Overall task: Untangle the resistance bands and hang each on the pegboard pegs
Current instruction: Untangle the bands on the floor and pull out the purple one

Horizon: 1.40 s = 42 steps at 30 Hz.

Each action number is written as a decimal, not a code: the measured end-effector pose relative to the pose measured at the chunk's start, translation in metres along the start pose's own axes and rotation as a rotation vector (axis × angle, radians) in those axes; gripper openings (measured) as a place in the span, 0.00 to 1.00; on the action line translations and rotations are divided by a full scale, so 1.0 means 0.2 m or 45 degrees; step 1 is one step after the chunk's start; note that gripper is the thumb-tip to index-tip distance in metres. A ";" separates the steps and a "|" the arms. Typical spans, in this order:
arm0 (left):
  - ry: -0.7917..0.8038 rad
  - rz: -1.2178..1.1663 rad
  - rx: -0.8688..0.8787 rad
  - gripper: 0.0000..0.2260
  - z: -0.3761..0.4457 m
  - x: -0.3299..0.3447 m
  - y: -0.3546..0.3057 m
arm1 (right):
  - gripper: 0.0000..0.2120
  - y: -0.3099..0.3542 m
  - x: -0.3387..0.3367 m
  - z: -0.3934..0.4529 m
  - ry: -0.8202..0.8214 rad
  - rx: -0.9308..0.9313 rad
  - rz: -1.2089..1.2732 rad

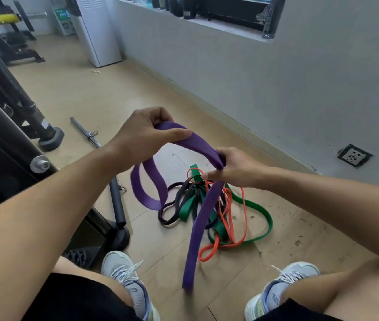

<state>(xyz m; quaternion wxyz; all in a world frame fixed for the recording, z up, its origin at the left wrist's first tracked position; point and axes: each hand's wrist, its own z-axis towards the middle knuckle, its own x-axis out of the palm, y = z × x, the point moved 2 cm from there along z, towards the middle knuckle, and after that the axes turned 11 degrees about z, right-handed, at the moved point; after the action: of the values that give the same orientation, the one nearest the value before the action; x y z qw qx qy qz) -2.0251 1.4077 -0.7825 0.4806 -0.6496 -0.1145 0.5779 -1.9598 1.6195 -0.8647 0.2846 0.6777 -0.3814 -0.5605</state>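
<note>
Raised over tangled bands (209, 212) near a steel bar (86, 133), left hand (144, 137) and right hand (235, 165) pinching purple band (195, 142).

Left hand (146, 133) and right hand (235, 165) both grip the purple band (197, 144) above the tangled pile (209, 209) of green, orange and dark bands on the floor (91, 89)

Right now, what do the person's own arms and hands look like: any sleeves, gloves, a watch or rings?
Both forearms are bare to the frame edge, with no sleeves in view. The left hand and right hand wear no gloves, and no watch, wristband or rings show. Below them the person wears black shorts and pale grey lace-up sneakers.
</note>
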 end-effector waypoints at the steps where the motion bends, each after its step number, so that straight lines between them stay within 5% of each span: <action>1: 0.043 0.067 -0.040 0.11 0.01 -0.02 0.04 | 0.16 0.02 -0.01 -0.01 0.029 0.003 0.025; 5: 0.345 0.331 -0.210 0.16 0.02 0.01 0.18 | 0.13 0.12 -0.06 -0.04 0.051 -0.045 0.293; 9: 0.601 0.023 -0.143 0.26 -0.03 0.11 0.14 | 0.18 0.21 -0.05 -0.05 0.040 -0.091 0.403; 13: 0.507 -0.132 -0.046 0.27 -0.01 0.14 0.07 | 0.20 0.24 -0.04 -0.06 0.020 -0.112 0.358; 20: 0.388 0.475 0.042 0.20 -0.02 0.17 0.00 | 0.24 0.17 -0.01 -0.09 0.278 -0.082 0.264; 32: 0.658 0.648 -0.124 0.23 -0.06 0.12 0.04 | 0.13 0.13 -0.03 -0.07 0.362 -0.176 0.001; 42: 0.280 0.245 0.089 0.16 -0.06 0.11 -0.01 | 0.17 0.12 0.01 -0.06 0.352 -0.173 -0.055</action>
<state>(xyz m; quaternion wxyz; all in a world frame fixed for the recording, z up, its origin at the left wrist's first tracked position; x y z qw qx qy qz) -2.0066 1.4183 -0.7975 0.4548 -0.6998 0.0218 0.5503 -1.9525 1.6049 -0.8444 0.3673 0.7357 -0.2851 -0.4925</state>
